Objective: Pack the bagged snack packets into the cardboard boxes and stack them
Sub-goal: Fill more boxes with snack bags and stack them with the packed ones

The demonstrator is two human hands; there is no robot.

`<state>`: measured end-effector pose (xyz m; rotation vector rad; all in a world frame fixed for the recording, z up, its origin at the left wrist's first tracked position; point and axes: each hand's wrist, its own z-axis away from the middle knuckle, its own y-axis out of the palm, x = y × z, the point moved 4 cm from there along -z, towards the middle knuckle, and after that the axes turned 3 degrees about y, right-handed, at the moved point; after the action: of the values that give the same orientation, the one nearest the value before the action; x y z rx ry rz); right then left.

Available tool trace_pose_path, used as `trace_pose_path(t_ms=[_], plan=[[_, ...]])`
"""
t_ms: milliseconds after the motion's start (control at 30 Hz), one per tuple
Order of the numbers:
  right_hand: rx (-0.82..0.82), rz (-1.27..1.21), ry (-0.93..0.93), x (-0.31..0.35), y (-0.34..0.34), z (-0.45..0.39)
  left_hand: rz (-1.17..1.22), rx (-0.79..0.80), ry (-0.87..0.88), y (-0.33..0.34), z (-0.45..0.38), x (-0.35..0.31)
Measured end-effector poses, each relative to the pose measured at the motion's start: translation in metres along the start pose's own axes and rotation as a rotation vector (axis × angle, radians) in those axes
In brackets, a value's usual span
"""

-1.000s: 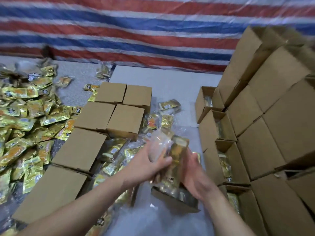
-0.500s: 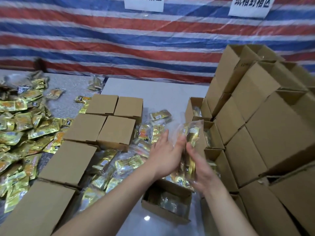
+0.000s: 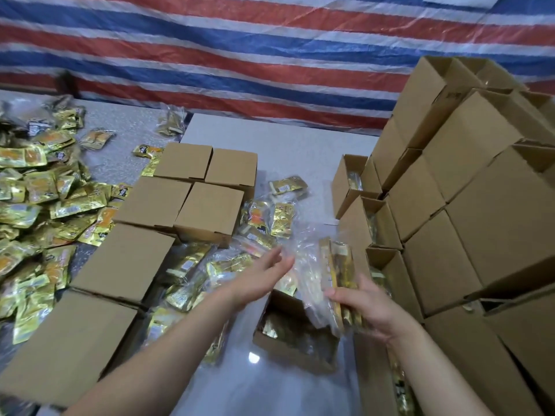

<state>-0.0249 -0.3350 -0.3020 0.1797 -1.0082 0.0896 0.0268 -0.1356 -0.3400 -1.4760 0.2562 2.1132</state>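
Your right hand [image 3: 369,310] grips the clear bag of gold snack pkts [image 3: 333,274] above the open cardboard box [image 3: 288,346]; left hand [image 3: 264,274] flat-fingered, holding nothing.

Bare forearms, left hand [image 3: 264,280], right hand [image 3: 369,310], sleeveless

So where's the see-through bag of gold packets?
In the right hand, the clear plastic bag of gold snack packets is above the open cardboard box.
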Motion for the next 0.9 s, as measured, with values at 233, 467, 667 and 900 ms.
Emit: trace_pose_path(t_ms=[233, 467, 667, 900], plan=[[0.233, 1.041, 0.1, -0.052, 0.025, -0.041, -0.345, -0.038, -0.019, 0.026, -0.015, 0.095], [0.247, 1.178, 0.217, -0.098, 0.025, -0.087, -0.267, -0.086, -0.052, 0.016, -0.019, 0.106], [0.213, 1.336, 0.321, -0.15, 0.036, -0.102, -0.359, -0.128, -0.036, 0.035, -0.021, 0.106], [0.05, 1.149, 0.116, -0.121, 0.025, -0.08, -0.416, -0.138, -0.009, 0.036, -0.018, 0.104]])
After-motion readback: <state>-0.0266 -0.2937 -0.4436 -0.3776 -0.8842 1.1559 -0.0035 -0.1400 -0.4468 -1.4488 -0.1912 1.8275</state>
